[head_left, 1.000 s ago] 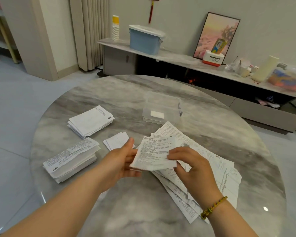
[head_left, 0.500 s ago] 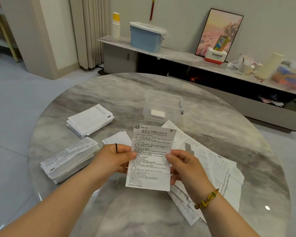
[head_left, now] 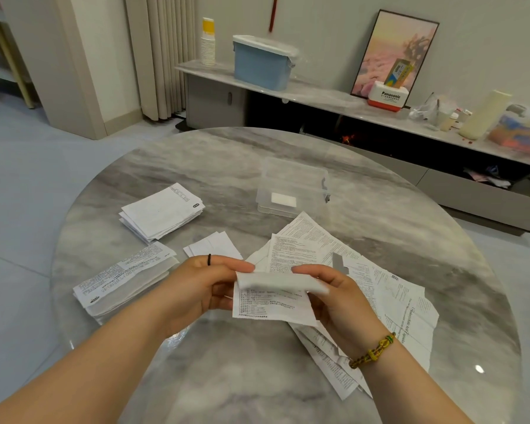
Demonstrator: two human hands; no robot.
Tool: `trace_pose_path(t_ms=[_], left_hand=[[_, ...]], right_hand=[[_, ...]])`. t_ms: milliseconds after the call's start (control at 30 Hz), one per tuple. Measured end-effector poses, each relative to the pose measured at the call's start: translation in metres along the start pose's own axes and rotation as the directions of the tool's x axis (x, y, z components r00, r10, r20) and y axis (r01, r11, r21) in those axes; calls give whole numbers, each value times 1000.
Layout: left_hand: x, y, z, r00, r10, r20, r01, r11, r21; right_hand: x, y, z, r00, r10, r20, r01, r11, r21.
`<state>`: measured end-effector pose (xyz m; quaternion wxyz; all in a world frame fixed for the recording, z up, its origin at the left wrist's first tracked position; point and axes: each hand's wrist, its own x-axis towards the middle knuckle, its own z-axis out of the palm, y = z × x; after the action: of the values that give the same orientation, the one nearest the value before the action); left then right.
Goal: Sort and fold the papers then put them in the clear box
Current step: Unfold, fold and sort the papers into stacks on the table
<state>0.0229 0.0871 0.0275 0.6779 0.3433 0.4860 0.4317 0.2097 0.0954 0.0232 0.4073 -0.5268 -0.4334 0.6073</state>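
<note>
Sheet (head_left: 270,304) half folded above the desk (head_left: 242,377)
I see the left hand (head_left: 196,286) and right hand (head_left: 340,301) each pinching a top corner (top edge rolled over, blank white back showing, print below); the box (head_left: 288,182) sits beyond, apart.

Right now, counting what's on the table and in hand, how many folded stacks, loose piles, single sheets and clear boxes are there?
Folded stacks: 3 (far stack, near stack, small stack)
Loose unfolded pile: 1
Half-folded sheet, held by left hand and right hand: 1
Clear box: 1
Total: 6
</note>
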Motion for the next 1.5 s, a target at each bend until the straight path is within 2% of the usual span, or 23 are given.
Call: trace_pose_path(t_ms=[200,367,533,667,867,1000,1067,1167,1300,1367,1500], left_hand=[[-1,-1,3,997,49,-53,-43,994,102],[2,-5,7,950,254,-183,-195,938,287],[2,-6,7,901,349,-257,-239,894,379],[4,-9,6,887,386,-254,-252,865,434],[3,-12,4,897,411,-164,-291,827,480],[-8,-3,-9,822,552,-136,-385,716,582],[-18,7,-25,787,589,-184,-359,679,640],[-30,18,-61,763,581,-282,-234,656,718],[-44,18,-103,810,474,-346,-22,613,790],[-48,11,-116,846,424,-324,9,597,802],[-47,5,-129,870,363,-334,40,623,781]], right_hand=[[0,-1,0,1000,1,-22,-1,1000,15],[-1,-3,2,998,32,58,-32,999,4],[-2,1,1,993,54,106,-46,996,-79],[-2,3,3,990,67,123,-51,990,-133],[-1,3,4,997,44,61,-35,989,-143],[-1,1,3,999,25,29,-20,986,-163],[-1,0,5,1000,22,8,-20,985,-171],[2,0,11,1000,21,-21,-25,982,-189],[10,-1,30,999,35,-13,-37,975,-220],[15,-2,45,999,42,0,-41,975,-220],[26,-4,77,997,42,69,-23,966,-256]])
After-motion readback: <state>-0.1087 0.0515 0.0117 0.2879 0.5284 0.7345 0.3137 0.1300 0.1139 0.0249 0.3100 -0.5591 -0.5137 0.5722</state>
